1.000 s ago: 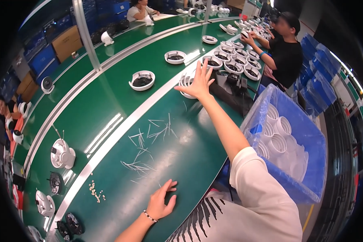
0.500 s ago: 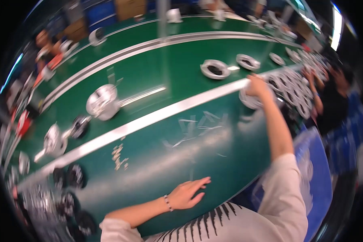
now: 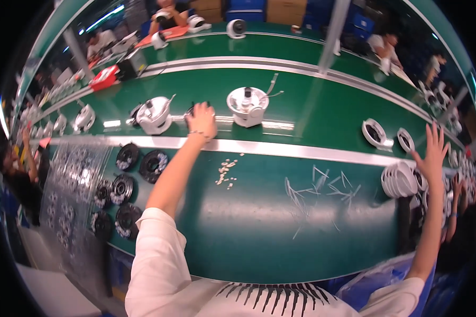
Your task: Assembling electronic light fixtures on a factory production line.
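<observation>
My left hand (image 3: 202, 122) reaches over the green conveyor belt with its fingers closed on a small black part (image 3: 190, 112), mostly hidden beneath them. On either side of that hand stand white round housings: one (image 3: 154, 117) to the left, and another (image 3: 247, 108) with loose white wires to the right. At the right, my right hand (image 3: 432, 153) is spread open and holds nothing. Just below and left of it, a stack of white rings (image 3: 399, 179) rests at the worktable's end. Two white rings with dark centres, the nearer one a ring (image 3: 374, 133), lie on the belt close by.
Clear plastic strips (image 3: 322, 185) and small pale pieces (image 3: 226, 171) are scattered on the green worktable (image 3: 248, 238). Black round parts (image 3: 126, 219) and clear plastic trays (image 3: 71, 179) occupy its left end. A metal rail (image 3: 280, 149) divides table from belt. Other people work around the line.
The view has swung left. My left hand has gone from above the worktable to the black part on the belt. My right hand has come off the white rings and opened.
</observation>
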`<state>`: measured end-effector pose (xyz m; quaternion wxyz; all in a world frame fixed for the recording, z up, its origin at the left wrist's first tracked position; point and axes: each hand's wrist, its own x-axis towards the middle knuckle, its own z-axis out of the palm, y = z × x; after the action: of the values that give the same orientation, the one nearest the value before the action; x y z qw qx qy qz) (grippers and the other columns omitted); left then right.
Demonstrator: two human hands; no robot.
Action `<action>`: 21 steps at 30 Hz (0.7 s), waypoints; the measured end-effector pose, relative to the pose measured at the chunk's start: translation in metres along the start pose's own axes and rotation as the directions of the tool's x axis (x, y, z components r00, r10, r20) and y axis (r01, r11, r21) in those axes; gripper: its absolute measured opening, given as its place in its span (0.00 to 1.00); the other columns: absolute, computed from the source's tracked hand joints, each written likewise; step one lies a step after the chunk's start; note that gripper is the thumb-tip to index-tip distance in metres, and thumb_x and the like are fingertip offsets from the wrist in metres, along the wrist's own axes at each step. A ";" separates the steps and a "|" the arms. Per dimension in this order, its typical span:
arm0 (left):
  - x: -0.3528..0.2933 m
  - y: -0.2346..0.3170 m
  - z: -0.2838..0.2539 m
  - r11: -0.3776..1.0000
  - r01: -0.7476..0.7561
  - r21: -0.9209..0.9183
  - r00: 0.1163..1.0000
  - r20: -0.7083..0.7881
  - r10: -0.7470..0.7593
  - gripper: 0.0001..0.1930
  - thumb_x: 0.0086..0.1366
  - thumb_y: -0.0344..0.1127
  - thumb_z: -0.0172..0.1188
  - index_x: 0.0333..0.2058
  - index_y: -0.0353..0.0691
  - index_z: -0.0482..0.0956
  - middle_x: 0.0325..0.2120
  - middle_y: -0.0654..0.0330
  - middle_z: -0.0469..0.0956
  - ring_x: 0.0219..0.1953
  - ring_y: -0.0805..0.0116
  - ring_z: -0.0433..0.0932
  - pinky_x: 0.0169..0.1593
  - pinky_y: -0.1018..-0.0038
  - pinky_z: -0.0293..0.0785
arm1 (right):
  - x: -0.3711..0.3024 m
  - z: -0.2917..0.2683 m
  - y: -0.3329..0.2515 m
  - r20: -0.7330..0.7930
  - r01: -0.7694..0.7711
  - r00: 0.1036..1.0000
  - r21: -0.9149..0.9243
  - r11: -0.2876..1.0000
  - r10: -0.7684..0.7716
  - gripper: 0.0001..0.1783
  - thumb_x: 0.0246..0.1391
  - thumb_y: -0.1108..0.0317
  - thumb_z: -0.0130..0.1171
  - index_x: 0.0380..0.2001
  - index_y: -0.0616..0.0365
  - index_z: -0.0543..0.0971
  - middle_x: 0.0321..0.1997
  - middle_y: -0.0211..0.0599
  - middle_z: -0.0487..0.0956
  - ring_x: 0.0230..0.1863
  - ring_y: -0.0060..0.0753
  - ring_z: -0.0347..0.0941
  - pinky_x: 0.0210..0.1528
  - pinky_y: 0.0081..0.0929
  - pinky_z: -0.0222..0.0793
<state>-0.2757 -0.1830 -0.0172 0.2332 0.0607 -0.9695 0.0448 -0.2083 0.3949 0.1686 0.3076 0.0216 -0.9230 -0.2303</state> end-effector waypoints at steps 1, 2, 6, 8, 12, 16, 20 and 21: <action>0.007 -0.011 0.006 0.996 -0.085 0.018 0.985 0.151 0.082 0.12 0.49 0.36 0.52 0.33 0.39 0.73 0.41 0.53 0.70 0.46 0.60 0.68 0.43 0.61 0.67 | -0.005 -0.022 0.012 -0.059 0.059 0.996 -0.030 0.998 -0.061 0.45 0.32 0.64 0.62 0.57 0.49 0.54 0.63 0.33 0.49 0.64 0.45 0.39 0.58 0.56 0.34; 0.010 -0.010 0.010 0.998 0.000 -0.063 0.970 0.243 0.015 0.09 0.50 0.36 0.51 0.28 0.37 0.74 0.32 0.52 0.75 0.36 0.57 0.74 0.38 0.63 0.71 | -0.012 -0.049 0.025 -0.086 0.132 0.987 -0.040 0.990 -0.135 0.42 0.33 0.64 0.61 0.56 0.50 0.56 0.63 0.33 0.49 0.64 0.45 0.39 0.58 0.55 0.35; -0.005 -0.045 0.008 0.977 -0.146 -0.157 0.956 0.233 0.180 0.20 0.53 0.40 0.52 0.45 0.39 0.69 0.39 0.49 0.72 0.41 0.52 0.71 0.43 0.64 0.67 | -0.063 -0.140 0.053 0.013 0.228 0.973 0.060 0.972 -0.229 0.30 0.38 0.65 0.59 0.49 0.56 0.64 0.54 0.39 0.63 0.58 0.44 0.54 0.59 0.40 0.47; -0.016 -0.041 -0.025 0.979 -0.101 -0.179 0.919 0.361 0.161 0.22 0.54 0.38 0.52 0.48 0.39 0.67 0.40 0.49 0.72 0.41 0.53 0.71 0.44 0.66 0.66 | -0.116 -0.174 0.079 0.066 0.137 0.986 0.191 0.972 -0.152 0.25 0.37 0.65 0.60 0.42 0.61 0.69 0.42 0.43 0.71 0.44 0.44 0.66 0.48 0.31 0.60; -0.059 -0.070 -0.059 0.938 -0.332 -0.101 0.873 0.345 0.346 0.23 0.52 0.33 0.54 0.49 0.38 0.64 0.40 0.45 0.71 0.41 0.48 0.70 0.44 0.63 0.66 | -0.252 -0.229 0.120 0.457 -0.377 0.837 0.088 0.922 0.299 0.18 0.32 0.67 0.65 0.30 0.63 0.74 0.30 0.43 0.75 0.34 0.42 0.71 0.38 0.29 0.66; -0.120 0.009 -0.151 0.911 -0.412 0.025 0.801 0.485 0.349 0.19 0.51 0.45 0.56 0.34 0.34 0.75 0.35 0.47 0.73 0.34 0.52 0.73 0.35 0.64 0.69 | -0.368 -0.237 0.156 0.854 -0.801 0.143 -0.197 0.565 0.501 0.20 0.30 0.68 0.67 0.30 0.64 0.75 0.31 0.41 0.76 0.36 0.33 0.72 0.35 0.26 0.69; -0.136 0.005 -0.152 0.908 -0.416 0.051 0.827 0.436 0.355 0.20 0.50 0.48 0.58 0.31 0.34 0.76 0.29 0.49 0.76 0.33 0.54 0.73 0.35 0.65 0.69 | -0.432 -0.175 0.143 0.866 -0.762 0.356 0.053 0.645 0.351 0.24 0.27 0.63 0.68 0.31 0.64 0.76 0.34 0.46 0.75 0.38 0.41 0.71 0.41 0.29 0.67; -0.136 -0.004 -0.150 0.923 -0.384 -0.002 0.822 0.454 0.343 0.21 0.49 0.49 0.58 0.32 0.34 0.76 0.28 0.50 0.76 0.33 0.54 0.74 0.35 0.65 0.69 | -0.445 -0.150 0.136 0.818 -0.690 0.474 0.116 0.714 0.325 0.25 0.26 0.63 0.68 0.31 0.64 0.75 0.35 0.47 0.75 0.39 0.43 0.71 0.43 0.29 0.66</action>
<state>-0.0877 -0.1562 0.0535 -0.0109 -0.1063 -0.9874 0.1167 0.2521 0.5355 0.0856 -0.0592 -0.2911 -0.9497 0.0988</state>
